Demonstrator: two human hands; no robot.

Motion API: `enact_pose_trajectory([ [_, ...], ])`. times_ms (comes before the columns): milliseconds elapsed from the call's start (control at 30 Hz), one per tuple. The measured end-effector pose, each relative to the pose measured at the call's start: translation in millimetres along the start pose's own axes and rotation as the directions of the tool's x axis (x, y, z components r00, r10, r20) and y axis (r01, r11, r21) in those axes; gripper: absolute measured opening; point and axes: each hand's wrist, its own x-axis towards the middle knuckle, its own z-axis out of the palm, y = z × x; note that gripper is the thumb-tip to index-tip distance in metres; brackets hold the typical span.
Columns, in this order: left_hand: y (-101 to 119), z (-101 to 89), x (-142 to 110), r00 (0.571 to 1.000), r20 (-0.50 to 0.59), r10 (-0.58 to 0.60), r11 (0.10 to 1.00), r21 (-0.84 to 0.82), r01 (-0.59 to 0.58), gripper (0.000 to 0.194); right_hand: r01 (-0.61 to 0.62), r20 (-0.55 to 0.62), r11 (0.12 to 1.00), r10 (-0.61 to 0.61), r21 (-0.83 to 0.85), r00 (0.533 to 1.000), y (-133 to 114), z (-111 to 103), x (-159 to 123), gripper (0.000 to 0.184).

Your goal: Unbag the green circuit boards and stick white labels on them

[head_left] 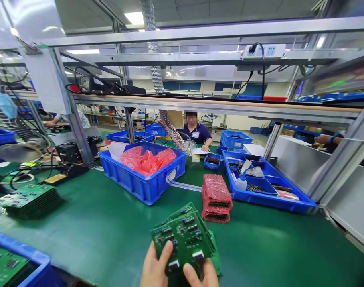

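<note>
Both my hands hold a green circuit board (183,235) over the green bench mat, near the bottom middle. My left hand (155,268) grips its near left edge with the thumb laid on top. My right hand (201,274) pinches the near right edge, thumb on the board's face. The board carries black chips and connectors. More green boards lie under it. Just beyond stands a stack of red bubble-wrap packets (216,198).
A blue bin (134,181) of red bubble wrap sits ahead. A blue tray (289,203) with a bottle and small parts lies at right. Stacked green boards (29,199) lie left, another blue bin (20,255) at lower left. A person sits across the bench.
</note>
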Motion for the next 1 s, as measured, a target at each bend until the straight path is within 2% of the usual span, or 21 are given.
enact_pose_trajectory([
  [67,26.5,-24.3,10.2,0.988,-0.045,0.147,0.984,0.111,-0.141,0.065,0.185,0.080,0.977,-0.177,-0.102,0.981,-17.4,0.4,8.6,0.089],
  [133,46.6,-56.3,23.2,0.939,-0.072,0.336,0.896,0.330,-0.295,0.064,0.343,0.213,0.922,-0.303,-0.179,0.929,-32.5,8.8,20.0,0.093],
  [200,56.8,-88.5,35.8,0.905,-0.046,0.424,0.808,0.470,-0.354,0.068,0.420,0.399,0.879,-0.309,-0.226,0.863,-35.8,27.4,29.7,0.090],
  [267,58.6,-115.5,45.3,0.902,-0.035,0.430,0.772,0.532,-0.348,0.075,0.430,0.538,0.870,-0.249,-0.240,0.805,-23.1,51.3,35.0,0.088],
  [300,57.6,-126.3,48.4,0.905,-0.035,0.424,0.764,0.550,-0.337,0.077,0.421,0.566,0.873,-0.222,-0.247,0.794,-11.5,62.8,36.1,0.087],
  [367,54.3,-143.1,51.4,0.910,0.034,0.413,0.723,0.596,-0.350,0.073,0.414,0.561,0.871,-0.211,-0.263,0.801,16.4,81.2,36.4,0.086],
  [433,51.6,-155.0,50.9,0.897,0.187,0.401,0.631,0.653,-0.418,0.061,0.433,0.539,0.855,-0.231,-0.286,0.810,40.3,91.9,35.5,0.086],
  [500,51.2,-162.5,48.9,0.866,0.280,0.414,0.520,0.708,-0.477,0.056,0.446,0.520,0.826,-0.228,-0.344,0.823,50.1,95.7,33.4,0.081],
  [533,52.1,-164.2,47.9,0.859,0.285,0.425,0.482,0.732,-0.481,0.056,0.440,0.509,0.807,-0.206,-0.394,0.836,48.1,95.4,32.0,0.077],
  [600,56.3,-160.8,46.3,0.868,0.254,0.426,0.447,0.775,-0.447,0.058,0.416,0.492,0.761,-0.147,-0.498,0.858,30.7,90.1,29.0,0.067],
  [667,62.8,-144.9,44.2,0.897,0.246,0.367,0.444,0.801,-0.401,0.061,0.401,0.477,0.729,-0.117,-0.555,0.871,0.0,77.3,26.8,0.063],
  [767,70.2,-97.3,37.3,0.935,0.264,0.239,0.453,0.821,-0.347,0.064,0.362,0.394,0.729,-0.136,-0.581,0.909,-51.5,42.7,26.4,0.064],
  [833,68.8,-58.1,32.0,0.928,0.351,0.127,0.398,0.838,-0.372,0.052,0.334,0.346,0.699,-0.131,-0.632,0.929,-76.3,14.0,28.9,0.058],
  [867,65.5,-39.5,30.0,0.916,0.389,0.099,0.337,0.853,-0.399,0.045,0.313,0.327,0.677,-0.112,-0.666,0.938,-83.5,-0.1,30.9,0.054],
  [900,60.7,-22.9,28.8,0.914,0.398,0.081,0.318,0.859,-0.402,0.042,0.293,0.310,0.655,-0.093,-0.697,0.946,-87.1,-13.2,33.1,0.052],
  [1000,40.7,9.7,28.3,0.911,0.410,0.037,0.323,0.858,-0.400,0.036,0.215,0.244,0.607,-0.036,-0.765,0.969,-81.4,-44.0,40.0,0.049],
])
